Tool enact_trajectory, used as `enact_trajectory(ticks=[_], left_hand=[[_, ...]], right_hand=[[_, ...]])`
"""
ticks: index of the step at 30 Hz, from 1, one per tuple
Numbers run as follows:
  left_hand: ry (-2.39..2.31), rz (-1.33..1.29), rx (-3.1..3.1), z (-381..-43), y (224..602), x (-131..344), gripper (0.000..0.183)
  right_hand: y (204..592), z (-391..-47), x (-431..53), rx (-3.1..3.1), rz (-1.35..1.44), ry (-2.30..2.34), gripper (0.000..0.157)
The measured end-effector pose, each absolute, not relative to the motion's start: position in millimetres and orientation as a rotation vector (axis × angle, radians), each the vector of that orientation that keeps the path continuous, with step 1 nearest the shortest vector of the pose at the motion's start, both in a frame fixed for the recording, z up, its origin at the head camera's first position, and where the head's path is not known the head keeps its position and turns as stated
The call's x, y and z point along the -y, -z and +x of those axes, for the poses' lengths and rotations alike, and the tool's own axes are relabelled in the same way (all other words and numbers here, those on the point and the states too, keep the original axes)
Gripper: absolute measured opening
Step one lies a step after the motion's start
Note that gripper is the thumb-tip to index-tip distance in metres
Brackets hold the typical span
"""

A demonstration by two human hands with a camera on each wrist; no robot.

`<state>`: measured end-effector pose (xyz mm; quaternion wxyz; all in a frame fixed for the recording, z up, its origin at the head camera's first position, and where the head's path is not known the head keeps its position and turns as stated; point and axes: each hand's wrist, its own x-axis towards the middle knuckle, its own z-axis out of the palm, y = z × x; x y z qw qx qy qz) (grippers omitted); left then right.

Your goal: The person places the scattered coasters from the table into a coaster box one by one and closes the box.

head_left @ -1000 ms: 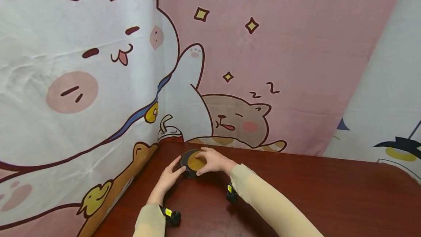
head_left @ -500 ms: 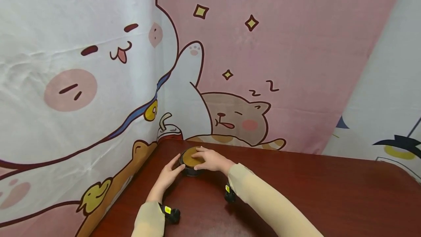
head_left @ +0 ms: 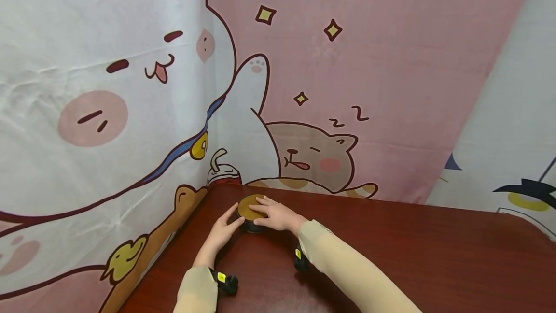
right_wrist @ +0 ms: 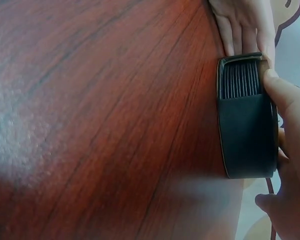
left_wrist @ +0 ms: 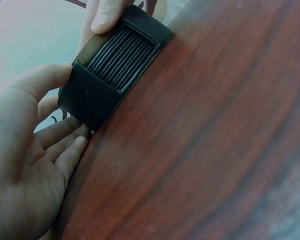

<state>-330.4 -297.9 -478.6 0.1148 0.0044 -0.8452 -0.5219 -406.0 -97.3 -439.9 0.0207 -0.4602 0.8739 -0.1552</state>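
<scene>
A round black coaster holder (head_left: 253, 228) stands on the table near the far left corner. Through the slot in its wall, a stack of dark coasters (left_wrist: 122, 55) shows in the left wrist view. A brown round coaster (head_left: 250, 207) lies on top, level with the rim as far as I can see. My left hand (head_left: 220, 233) grips the holder's left side between thumb and fingers. On the coaster's right part rest the spread fingers of my right hand (head_left: 278, 214), the thumb at its near edge by the slot. Those fingers hide part of the coaster.
The reddish-brown wooden table (head_left: 391, 255) stretches to the right. A cartoon-printed cloth (head_left: 404, 86) hangs behind it, and another printed cloth (head_left: 104, 168) runs close along the left edge. Each wrist bears a small black camera (head_left: 227, 285).
The brown coaster has gone from tilted inside the black rim to lying flat on top. My right fingers have spread over it. The left hand keeps its place at the holder.
</scene>
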Motion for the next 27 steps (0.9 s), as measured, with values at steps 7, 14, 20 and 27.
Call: enact_trajectory(ticks=[7, 14, 20, 27], left_hand=[[1.546, -0.003, 2.500, -338, 484, 292, 0.065], [1.563, -0.045, 2.493, -344, 485, 293, 0.065], [1.583, -0.039, 2.492, -345, 485, 309, 0.067], [1.611, -0.049, 2.501, -341, 482, 328, 0.065]], right_hand=[[443, -406, 80, -2.730, -1.406, 0.426, 0.057], [446, -407, 54, -2.736, -1.366, 0.421, 0.059], [446, -415, 15, -2.781, -1.299, 0.449, 0.059], [439, -426, -45, -2.864, -1.134, 0.519, 0.059]])
